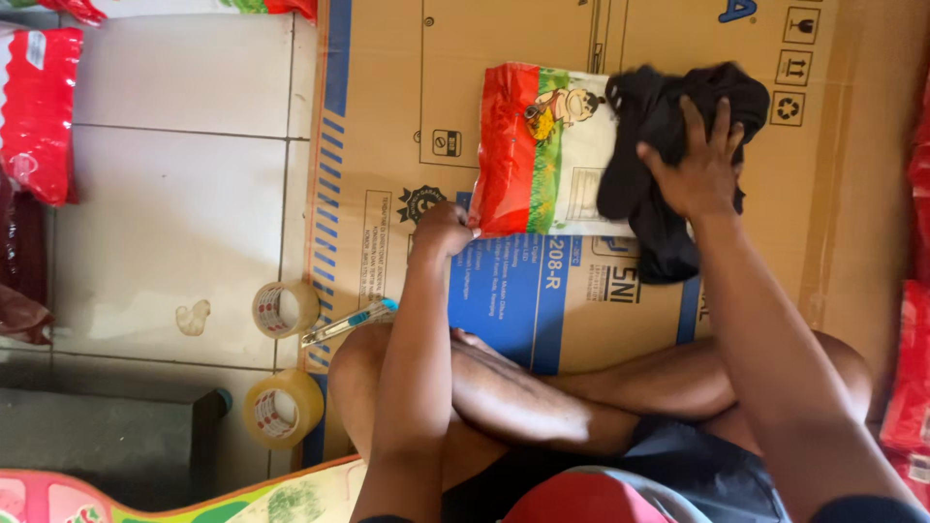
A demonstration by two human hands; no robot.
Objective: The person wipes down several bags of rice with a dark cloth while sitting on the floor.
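I sit cross-legged on a flattened cardboard box (581,39). A plastic packet (542,150), red, green and white with a cartoon picture, lies on the cardboard in front of me. My left hand (443,230) pinches its near red corner. My right hand (699,165) presses with spread fingers on a black garment (659,126) that lies bunched over the packet's right end and hangs toward me.
Two rolls of clear tape (284,308) (281,409) and a utility knife (349,323) lie at the cardboard's left edge near my knee. Red packets (39,111) sit at the far left on the white tile floor (174,203), more red packets (915,387) at the right.
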